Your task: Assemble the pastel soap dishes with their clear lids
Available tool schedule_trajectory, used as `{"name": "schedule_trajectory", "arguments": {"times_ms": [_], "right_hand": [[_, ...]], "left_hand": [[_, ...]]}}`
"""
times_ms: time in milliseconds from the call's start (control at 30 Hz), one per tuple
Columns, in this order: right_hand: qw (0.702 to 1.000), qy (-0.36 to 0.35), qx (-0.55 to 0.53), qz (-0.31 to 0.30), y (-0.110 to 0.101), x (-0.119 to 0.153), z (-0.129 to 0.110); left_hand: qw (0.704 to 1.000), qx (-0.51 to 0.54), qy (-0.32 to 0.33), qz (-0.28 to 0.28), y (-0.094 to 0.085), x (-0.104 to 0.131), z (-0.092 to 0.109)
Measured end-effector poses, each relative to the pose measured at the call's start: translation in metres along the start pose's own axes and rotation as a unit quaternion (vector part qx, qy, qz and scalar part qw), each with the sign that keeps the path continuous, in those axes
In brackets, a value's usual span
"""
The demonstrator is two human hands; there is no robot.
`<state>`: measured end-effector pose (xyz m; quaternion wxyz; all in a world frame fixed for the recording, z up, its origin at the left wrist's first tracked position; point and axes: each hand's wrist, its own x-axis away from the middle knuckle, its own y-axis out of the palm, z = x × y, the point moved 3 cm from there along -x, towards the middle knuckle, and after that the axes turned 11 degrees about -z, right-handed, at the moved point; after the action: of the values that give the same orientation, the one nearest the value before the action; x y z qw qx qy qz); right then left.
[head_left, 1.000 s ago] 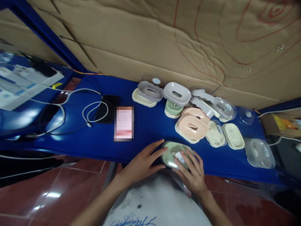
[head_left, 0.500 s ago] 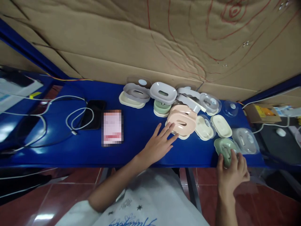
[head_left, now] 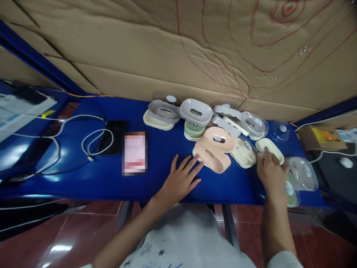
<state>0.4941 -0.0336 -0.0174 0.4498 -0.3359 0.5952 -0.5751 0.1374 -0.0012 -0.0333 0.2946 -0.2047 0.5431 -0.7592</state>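
Note:
Soap dishes in several colours lie on a blue table. My left hand [head_left: 180, 181] is open and palm down, its fingers spread at the near left edge of a peach soap dish [head_left: 214, 160]. That dish lies askew, overlapping another peach piece [head_left: 223, 134]. My right hand [head_left: 271, 173] reaches over a cream soap dish [head_left: 272, 149], fingers apart, fingertips on or just above it; contact is unclear. Right of my right wrist lies a green soap dish [head_left: 292, 201] under a clear lid, partly hidden. A grey soap dish [head_left: 301, 175] with a clear lid is beside it.
Grey, green and cream pieces, including a grey tray [head_left: 196, 111], crowd the back. A clear lid [head_left: 280, 131] sits at the back right. A phone [head_left: 114, 137], a white cable [head_left: 83, 139] and a blurred pink item [head_left: 134, 153] are left. A cardboard box [head_left: 320, 138] stands right.
My right hand has left the green soap dish, which now lies farther right, and moved to the cream one. The front peach dish has turned and slid nearer; my left hand has drawn back slightly.

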Motion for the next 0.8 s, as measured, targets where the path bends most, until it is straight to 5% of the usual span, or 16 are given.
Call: {"name": "schedule_trajectory", "arguments": {"times_ms": [233, 467, 533, 633, 700, 800], "right_hand": [[0.994, -0.094, -0.044, -0.037, 0.003, 0.01, -0.004], [0.944, -0.271, -0.167, -0.091, -0.015, 0.022, -0.029], [0.961, -0.227, -0.154, -0.042, -0.033, 0.036, -0.016], [0.99, -0.066, -0.11, 0.058, -0.049, 0.072, 0.02], [0.994, 0.004, -0.08, 0.078, -0.044, 0.095, 0.038], [0.995, 0.009, -0.064, 0.076, -0.021, 0.106, 0.047]], "left_hand": [[0.999, -0.001, -0.037, 0.029, -0.008, 0.013, -0.005], [0.991, -0.017, -0.081, 0.101, -0.009, 0.027, -0.014], [0.99, -0.013, -0.095, 0.106, -0.007, 0.031, -0.015], [0.987, -0.003, -0.093, 0.128, -0.005, 0.035, -0.013], [0.985, -0.004, -0.065, 0.161, -0.004, 0.036, -0.01], [0.98, -0.019, -0.024, 0.195, -0.007, 0.029, -0.008]]}}
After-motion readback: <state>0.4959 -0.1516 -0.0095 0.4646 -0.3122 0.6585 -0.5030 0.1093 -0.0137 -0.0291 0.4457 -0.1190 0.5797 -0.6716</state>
